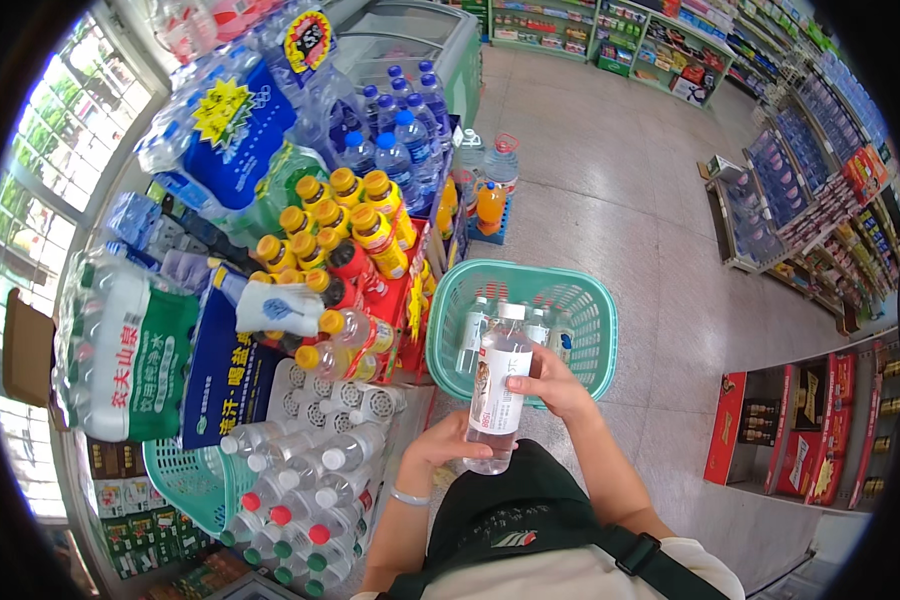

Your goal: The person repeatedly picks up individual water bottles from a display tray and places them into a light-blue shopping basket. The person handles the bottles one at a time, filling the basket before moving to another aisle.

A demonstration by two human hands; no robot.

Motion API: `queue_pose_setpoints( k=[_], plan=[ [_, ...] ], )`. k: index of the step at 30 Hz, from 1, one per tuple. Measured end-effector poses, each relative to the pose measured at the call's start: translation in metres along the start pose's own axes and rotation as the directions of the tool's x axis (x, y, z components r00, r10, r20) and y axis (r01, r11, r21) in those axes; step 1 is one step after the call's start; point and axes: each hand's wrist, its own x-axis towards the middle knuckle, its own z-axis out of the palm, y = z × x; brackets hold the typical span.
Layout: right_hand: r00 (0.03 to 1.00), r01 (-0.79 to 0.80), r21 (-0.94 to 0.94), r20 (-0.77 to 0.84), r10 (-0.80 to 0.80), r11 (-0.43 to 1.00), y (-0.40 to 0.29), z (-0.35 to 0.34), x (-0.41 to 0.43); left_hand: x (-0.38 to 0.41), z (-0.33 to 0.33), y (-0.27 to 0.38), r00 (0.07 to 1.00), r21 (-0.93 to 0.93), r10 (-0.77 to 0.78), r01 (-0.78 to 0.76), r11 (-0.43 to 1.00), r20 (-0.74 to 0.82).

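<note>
Both of my hands are around a clear plastic bottle [501, 375] with a white cap and a white printed label. My left hand [446, 444] grips it near its base, thumb across the front. On the upper right side of the bottle is my right hand [559, 382], its thumb resting on the label. Beyond the bottle, a green plastic shopping basket [598, 300] holds several clear bottles, among them one with a white label [472, 334] at its left. The held bottle hides part of the basket's near rim and contents.
Left of me stand clear bottles with white, red and green caps [307, 487] and yellow-capped drink bottles [375, 247] on a red display. A second green basket [195, 480] sits behind the clear bottles. Shelving with red boxes [802, 435] is at right. Tiled floor [607, 165] stretches ahead.
</note>
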Motion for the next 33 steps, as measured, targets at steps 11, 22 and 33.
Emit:
queue_pose_setpoints(
  k=[11, 22, 33],
  plan=[
    [0.969, 0.097, -0.351, 0.246, -0.008, 0.931, -0.034, 0.084, 0.010, -0.062, 0.047, 0.034, 0.899, 0.569, 0.311, -0.087, 0.818, -0.308],
    [0.716, 0.584, -0.462, 0.681, -0.155, 0.667, -0.070, 0.226, 0.044, -0.154, 0.053, 0.090, 0.476, 0.882, 0.796, -0.086, 0.464, -0.373],
    [0.616, 0.762, -0.507, 0.759, -0.211, 0.403, 0.016, 0.280, 0.097, -0.214, 0.016, 0.077, 0.150, 0.844, 0.830, 0.092, 0.529, -0.537]
  ],
)
